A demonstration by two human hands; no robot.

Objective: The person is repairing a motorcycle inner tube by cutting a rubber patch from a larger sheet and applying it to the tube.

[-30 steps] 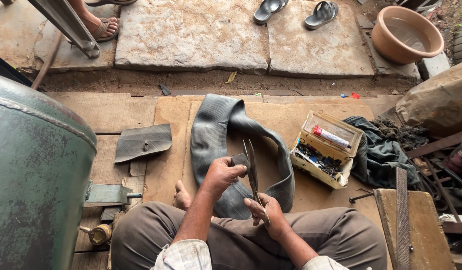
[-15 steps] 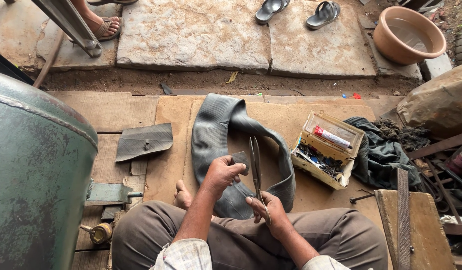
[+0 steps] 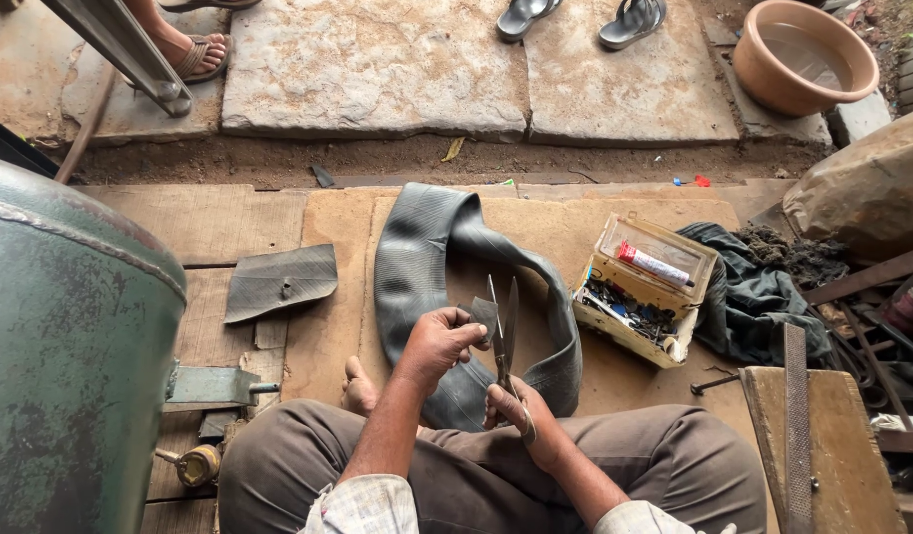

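Black rubber is what I'm working: left of me a flat cut rubber sheet (image 3: 280, 282) lies on the wooden floor (image 3: 219, 222), and my left hand (image 3: 438, 341) is closed, pinching a small rubber patch (image 3: 484, 314) over the inner tube (image 3: 417, 267). My right hand (image 3: 516, 410) grips the scissors (image 3: 503, 331), blades parted at the patch's edge. I judge the trimming partway, the patch not yet rounded; the glue box (image 3: 646, 289) sits untouched at right.

Small dark rubber patch (image 3: 483, 314) pinched upright; open scissors (image 3: 503, 331) blades beside it.
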